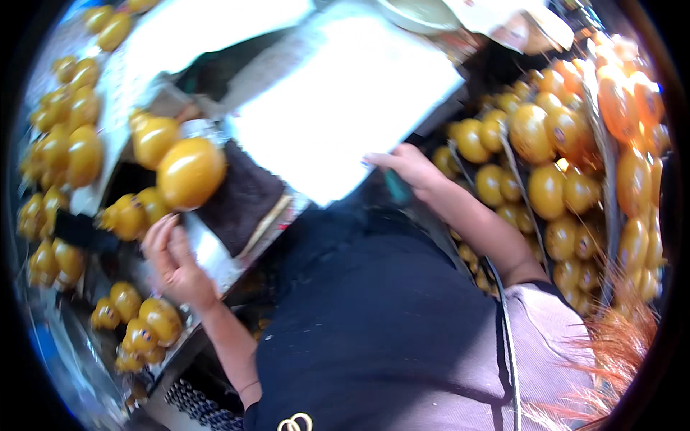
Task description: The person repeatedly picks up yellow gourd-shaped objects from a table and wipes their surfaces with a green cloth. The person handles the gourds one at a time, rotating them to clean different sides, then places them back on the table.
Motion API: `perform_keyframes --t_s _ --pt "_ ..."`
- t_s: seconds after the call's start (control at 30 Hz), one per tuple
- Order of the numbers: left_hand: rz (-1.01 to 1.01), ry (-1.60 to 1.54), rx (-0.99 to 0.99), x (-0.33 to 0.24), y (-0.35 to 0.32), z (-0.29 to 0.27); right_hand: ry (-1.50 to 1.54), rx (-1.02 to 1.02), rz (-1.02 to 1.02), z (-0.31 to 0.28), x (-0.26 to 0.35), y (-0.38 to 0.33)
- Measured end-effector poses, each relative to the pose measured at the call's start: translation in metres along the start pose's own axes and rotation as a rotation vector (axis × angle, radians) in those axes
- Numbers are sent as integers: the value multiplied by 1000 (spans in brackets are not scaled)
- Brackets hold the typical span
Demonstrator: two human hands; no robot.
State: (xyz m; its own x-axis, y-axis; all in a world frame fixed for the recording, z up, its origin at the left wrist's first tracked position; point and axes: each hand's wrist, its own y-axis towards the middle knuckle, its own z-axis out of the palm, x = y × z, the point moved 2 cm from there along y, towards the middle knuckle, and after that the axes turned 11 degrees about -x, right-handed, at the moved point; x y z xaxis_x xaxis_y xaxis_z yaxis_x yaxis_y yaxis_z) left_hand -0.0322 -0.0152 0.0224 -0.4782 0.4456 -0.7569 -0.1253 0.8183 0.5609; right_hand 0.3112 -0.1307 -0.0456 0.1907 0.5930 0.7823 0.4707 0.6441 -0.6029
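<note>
My left hand (180, 262) is at the left, its fingers stretched up and slightly bent beside a small glossy yellow gourd (128, 217). The fingertips are at or very close to that gourd's lower side; I cannot tell if they touch. Just above lies a larger yellow gourd (190, 174), on or beside a dark cloth pad (244, 197). Right of centre, my right hand (413, 169) is closed around a teal-green object (395, 185), mostly hidden by the palm and blurred. Its fingertips reach the edge of a glaring white surface (330, 108).
Rows of yellow and orange gourds (546, 190) hang or stand at the right, divided by thin bars. More gourds (83, 154) line the left, with a small cluster (147, 323) below. A pale bowl (420, 14) sits at the top. Reddish feathery strands (622, 345) are lower right.
</note>
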Motion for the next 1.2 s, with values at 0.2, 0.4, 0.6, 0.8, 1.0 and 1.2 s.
perform_keyframes --t_s 0.2,0.4,0.6,0.8,1.0,1.2 --pt "-163 -224 1 14 5 -5 -58 289 106 -15 21 -20" --pt "-273 -383 89 2 32 17 174 323 -208 77 118 -30" --pt "-197 -317 294 -23 71 37 344 524 -313 178 155 -29" --pt "-272 -375 196 9 74 41 283 544 -330 196 153 -10" --pt "-313 -387 219 17 78 43 189 599 -337 202 174 -7" --pt "-415 -350 -13 27 79 45 152 623 -488 204 172 14"
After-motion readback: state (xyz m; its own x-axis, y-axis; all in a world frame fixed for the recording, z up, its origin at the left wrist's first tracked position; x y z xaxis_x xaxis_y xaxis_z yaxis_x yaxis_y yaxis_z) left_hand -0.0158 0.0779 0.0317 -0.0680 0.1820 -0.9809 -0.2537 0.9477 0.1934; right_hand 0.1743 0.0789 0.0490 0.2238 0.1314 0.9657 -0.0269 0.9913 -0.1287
